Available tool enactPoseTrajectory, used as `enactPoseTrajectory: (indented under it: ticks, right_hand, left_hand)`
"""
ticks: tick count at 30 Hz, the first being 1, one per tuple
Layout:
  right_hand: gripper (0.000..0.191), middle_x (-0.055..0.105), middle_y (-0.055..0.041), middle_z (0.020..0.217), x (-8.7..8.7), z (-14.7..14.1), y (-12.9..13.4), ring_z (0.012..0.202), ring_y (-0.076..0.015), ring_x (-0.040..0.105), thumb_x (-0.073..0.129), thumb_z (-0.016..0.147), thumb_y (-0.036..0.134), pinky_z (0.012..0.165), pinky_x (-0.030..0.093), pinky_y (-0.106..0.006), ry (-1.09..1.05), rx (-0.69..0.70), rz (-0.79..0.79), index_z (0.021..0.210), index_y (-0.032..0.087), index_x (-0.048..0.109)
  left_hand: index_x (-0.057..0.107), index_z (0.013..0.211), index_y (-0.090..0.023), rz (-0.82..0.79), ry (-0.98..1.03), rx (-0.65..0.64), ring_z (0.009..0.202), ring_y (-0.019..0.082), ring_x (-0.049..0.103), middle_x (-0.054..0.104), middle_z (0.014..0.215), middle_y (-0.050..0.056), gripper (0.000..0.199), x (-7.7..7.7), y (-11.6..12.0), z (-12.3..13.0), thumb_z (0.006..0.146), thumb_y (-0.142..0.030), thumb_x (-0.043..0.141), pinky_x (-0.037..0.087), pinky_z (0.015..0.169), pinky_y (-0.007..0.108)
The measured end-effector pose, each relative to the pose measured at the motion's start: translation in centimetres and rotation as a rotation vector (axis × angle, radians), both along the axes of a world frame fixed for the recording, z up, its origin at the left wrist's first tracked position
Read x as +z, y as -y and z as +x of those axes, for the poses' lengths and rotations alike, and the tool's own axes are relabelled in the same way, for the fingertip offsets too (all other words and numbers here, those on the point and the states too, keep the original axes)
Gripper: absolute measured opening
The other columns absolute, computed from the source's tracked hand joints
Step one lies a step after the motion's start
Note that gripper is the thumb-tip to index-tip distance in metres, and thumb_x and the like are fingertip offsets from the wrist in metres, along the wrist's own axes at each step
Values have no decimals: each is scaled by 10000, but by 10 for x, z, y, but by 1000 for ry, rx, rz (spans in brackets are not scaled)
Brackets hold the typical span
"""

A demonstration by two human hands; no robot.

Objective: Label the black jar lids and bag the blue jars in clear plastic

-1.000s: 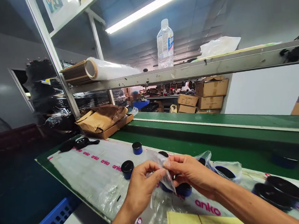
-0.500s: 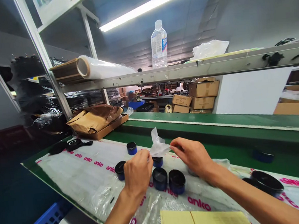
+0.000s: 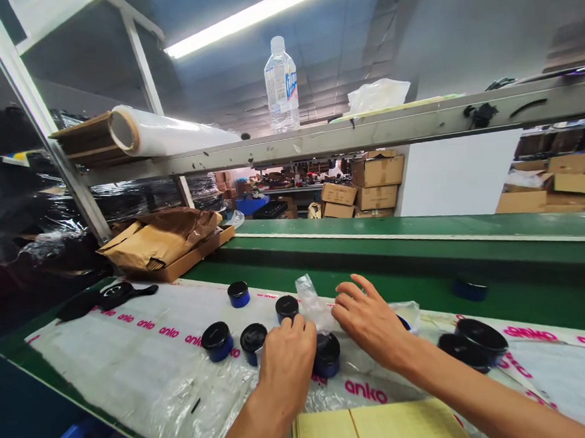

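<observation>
My left hand (image 3: 288, 359) is curled among several round blue jars with black lids; its fingertips are hidden, so what they hold I cannot make out. A jar (image 3: 327, 355) sits just right of it, another jar (image 3: 254, 344) at its left and a third jar (image 3: 287, 307) just beyond its fingers. Crumpled clear plastic film (image 3: 312, 305) stands up between my hands. My right hand (image 3: 367, 317) is raised beside the film with fingers spread, holding nothing.
A yellow paper stack (image 3: 382, 429) lies at the front edge of the printed plastic sheet (image 3: 147, 362). Stacked black-lidded jars (image 3: 481, 340) stand at right. A cardboard tray (image 3: 195, 256) of brown paper sits back left. Overhead, a shelf (image 3: 317, 137) carries a bottle (image 3: 282, 89) and a film roll (image 3: 176, 130).
My right hand has let go of the plastic film and spread its fingers. My left hand has come down lower among the jars. The view has swung to the right.
</observation>
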State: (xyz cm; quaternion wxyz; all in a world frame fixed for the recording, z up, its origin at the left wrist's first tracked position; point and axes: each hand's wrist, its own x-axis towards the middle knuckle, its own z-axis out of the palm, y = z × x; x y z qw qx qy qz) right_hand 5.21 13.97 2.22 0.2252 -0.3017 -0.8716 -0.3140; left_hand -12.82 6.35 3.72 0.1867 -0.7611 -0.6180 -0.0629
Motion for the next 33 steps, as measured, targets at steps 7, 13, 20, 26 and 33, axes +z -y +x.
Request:
enactPoseTrajectory:
  ticks: [7, 13, 20, 26, 33]
  right_hand:
    - [120, 642, -54, 827, -7, -16, -10, 1037, -270, 549, 663, 886, 100, 1143, 269, -535, -5, -5, 76, 801, 182, 644]
    - [106, 657, -49, 864, -17, 3, 3, 1127, -284, 531, 672, 887, 119, 1182, 176, -563, 48, 52, -55, 815, 190, 638]
    - [104, 693, -31, 894, -21, 20, 15, 1260, -284, 482, 665, 922, 176, 1201, 89, -555, 25, 170, -240, 820, 193, 647]
    - [64, 707, -26, 895, -13, 23, 25, 1226, -271, 501, 657, 882, 166, 1197, 130, -529, -41, 225, -387, 823, 191, 658]
    - [154, 710, -2, 971, -12, 44, 35, 1221, -220, 512, 564, 987, 195, 1191, 171, -533, -77, 318, -410, 884, 232, 673]
  left_hand:
    - [657, 938, -142, -25, -40, 114, 870, 292, 686, 669, 925, 108, 272, 7, -6, 17, 874, 15, 444, 570, 660, 380]
    - [655, 945, -163, -84, -59, 56, 888, 235, 683, 668, 898, 74, 217, 8, 4, 15, 887, -19, 503, 529, 661, 280]
    - [647, 951, -193, -231, -92, -31, 929, 257, 669, 671, 1019, 35, 227, 2, 9, 3, 890, -35, 496, 561, 684, 348]
    - [637, 922, -217, -135, -78, -153, 920, 209, 647, 666, 1125, -11, 209, -13, 7, -8, 896, -45, 522, 549, 668, 321]
    - [593, 888, -208, 105, -112, -346, 885, 209, 604, 663, 1179, 4, 139, -32, 7, -16, 871, -71, 611, 495, 657, 334]
